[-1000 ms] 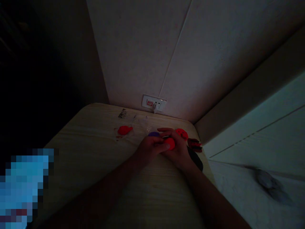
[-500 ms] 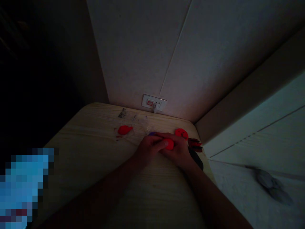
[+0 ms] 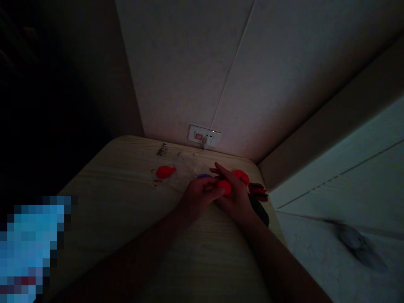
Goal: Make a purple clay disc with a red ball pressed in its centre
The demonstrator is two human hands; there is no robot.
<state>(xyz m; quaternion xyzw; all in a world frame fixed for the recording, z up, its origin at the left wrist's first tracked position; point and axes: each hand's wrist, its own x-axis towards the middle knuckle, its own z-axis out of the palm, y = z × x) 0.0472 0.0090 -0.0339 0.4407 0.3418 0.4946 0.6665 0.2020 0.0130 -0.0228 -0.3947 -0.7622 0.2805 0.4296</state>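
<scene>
A small red ball (image 3: pixel 224 187), which looks like modelling clay, is between my two hands above the table. My left hand (image 3: pixel 198 195) closes on its left side, the thumb lying across the front. On the other side, my right hand (image 3: pixel 236 198) cups the ball against its palm, with upper fingers stretched out and apart. Behind the fingers a purple rim (image 3: pixel 204 176) shows, mostly hidden. A flat red disc (image 3: pixel 240 176) with dark marks lies just past my right hand. Farther left is a red teardrop-shaped lump (image 3: pixel 165 171).
Dark-red and black pieces (image 3: pixel 258 192) and a dark oval thing (image 3: pixel 260 211) lie at the right edge of the wooden table (image 3: pixel 126 181). Black smudges (image 3: pixel 162 149) mark its back. A wall socket (image 3: pixel 204 136) with a plug sits behind. The room is dim.
My right hand's fingers have lifted and spread away from the left hand. The red ball has shifted slightly upward and shows rounder. Things on the table have stayed put.
</scene>
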